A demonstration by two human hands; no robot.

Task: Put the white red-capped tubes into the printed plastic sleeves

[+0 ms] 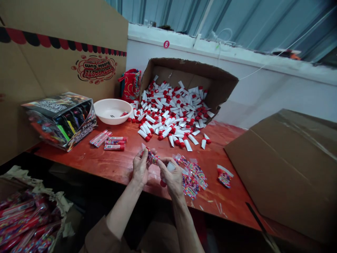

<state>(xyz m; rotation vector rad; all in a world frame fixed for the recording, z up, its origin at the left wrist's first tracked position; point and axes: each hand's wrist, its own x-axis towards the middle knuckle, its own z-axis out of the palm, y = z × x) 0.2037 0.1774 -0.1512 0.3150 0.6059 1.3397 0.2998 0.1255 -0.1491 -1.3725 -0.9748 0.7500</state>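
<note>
Over the front edge of the red table, my left hand [141, 166] pinches a colourful printed wrapper [152, 157]. The fingertips of my right hand [172, 175] touch the wrapper's right end. A white tube with a red cap [171, 167] is held in my right hand, its cap poking out below the palm. Just right of that hand lies a pile of flat colourful wrappers [193, 175]. Beyond both hands, many white tubes with red caps [173, 109] spill from a tipped cardboard box [223, 84]. Several wrapped tubes [115, 142] lie to the left.
A pale bowl [113, 111] and a display box [63, 119] stand at the left. One wrapper bundle [224, 175] lies at the right, near a large carton [286, 168]. A sack of wrapped tubes [23, 218] is at the lower left.
</note>
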